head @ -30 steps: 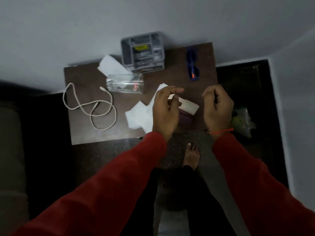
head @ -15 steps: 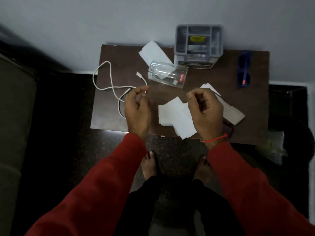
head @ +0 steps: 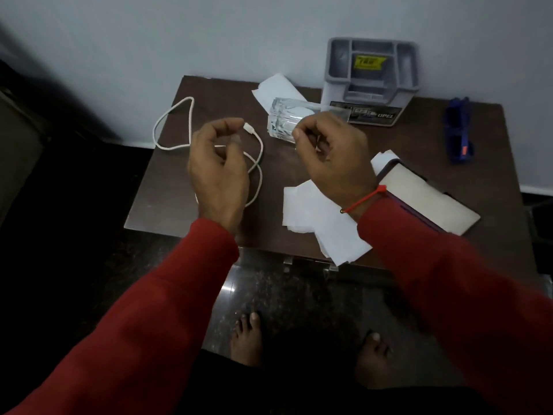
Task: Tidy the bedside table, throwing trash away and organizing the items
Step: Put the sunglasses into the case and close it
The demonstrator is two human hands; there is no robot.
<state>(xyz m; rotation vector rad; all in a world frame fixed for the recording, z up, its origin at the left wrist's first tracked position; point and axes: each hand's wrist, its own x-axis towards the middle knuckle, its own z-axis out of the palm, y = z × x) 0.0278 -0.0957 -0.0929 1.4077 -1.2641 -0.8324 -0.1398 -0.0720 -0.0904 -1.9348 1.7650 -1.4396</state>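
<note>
Your left hand (head: 217, 172) is curled half-open over the white cable (head: 257, 163), its fingertips (head: 236, 122) just beside the plug and gripping nothing. Your right hand (head: 332, 151) is loosely closed; I cannot tell whether it holds anything. The cable sprawls left of the tipped glass (head: 287, 124) and the tissues (head: 314, 217) lie near of it, so no sorting looks done yet. Judged next step: pinch the plug, then coil the cable.

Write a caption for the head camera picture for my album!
Two hands, left hand and right hand, hover over a bedside table with a white charging cable, tipped glass and tissues.
</note>
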